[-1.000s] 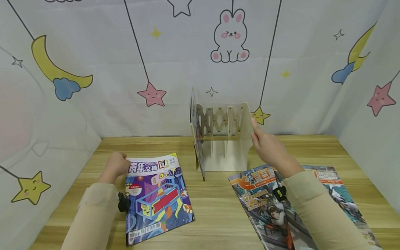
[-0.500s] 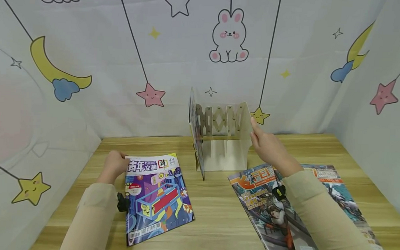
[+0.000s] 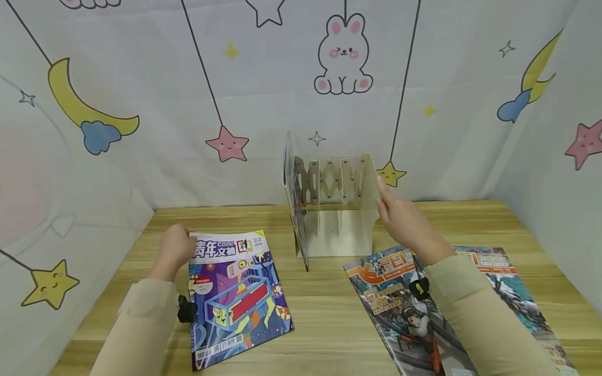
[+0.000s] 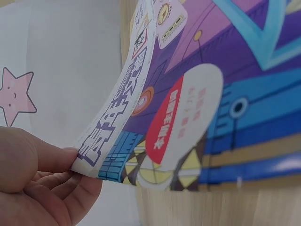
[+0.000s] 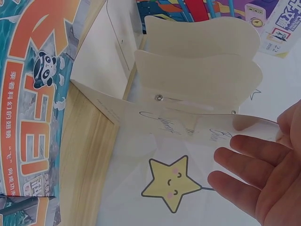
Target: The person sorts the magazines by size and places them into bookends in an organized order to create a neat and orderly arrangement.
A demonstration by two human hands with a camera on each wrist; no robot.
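Observation:
My left hand (image 3: 176,250) pinches the top left corner of a purple magazine (image 3: 239,296) between thumb and fingers. In the left wrist view that end of the cover (image 4: 188,108) bends upward. Right of centre stands a cream expanding book rack (image 3: 335,239), with one magazine (image 3: 295,204) upright at its left side, seen edge-on. My right hand (image 3: 406,222) rests by the rack's right end panel (image 3: 367,196). Its fingers are mostly straight along the panel's outer face (image 5: 188,125) in the right wrist view.
Two more magazines lie under and beside my right forearm: one with an orange title (image 3: 401,313), another (image 3: 516,295) further right. The wooden table (image 3: 321,332) backs onto a white cloth (image 3: 192,173) printed with stars and a rabbit.
The purple magazine's lower edge shifts very slightly, with the left hand at its corner. My right hand and the rack stay put.

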